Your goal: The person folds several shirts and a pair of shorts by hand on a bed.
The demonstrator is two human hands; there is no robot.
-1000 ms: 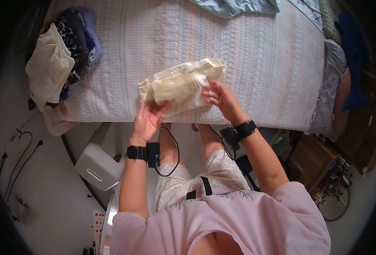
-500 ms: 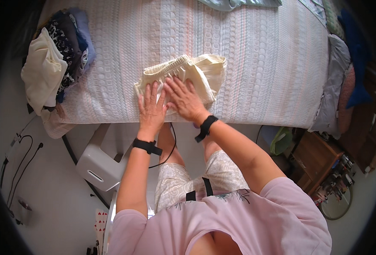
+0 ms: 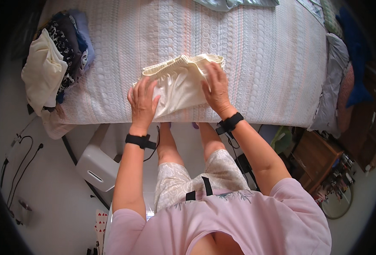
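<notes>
A folded cream garment with a gathered elastic waistband (image 3: 177, 91) lies near the front edge of the bed, waistband toward the far side. On its left edge rests my left hand (image 3: 142, 102), fingers stretched and thumb apart. My right hand (image 3: 217, 89) is over the right part of the garment, its fingers apart and slightly bent, a little blurred. Both hands look open, one at each side of the cloth. Some of the garment's right end is hidden under my right hand.
A striped quilted bedspread (image 3: 124, 46) covers the bed. Piled clothes (image 3: 69, 51), with a cream one (image 3: 43, 72) on top, lie at the left. Pale blue cloth (image 3: 234, 3) is at the far edge. A white stool (image 3: 96, 168) and a wooden cabinet (image 3: 315, 157) stand below.
My hands have moved apart from the garment's middle, the left to its left edge and the right to its right side. The front of the cloth now shows between them.
</notes>
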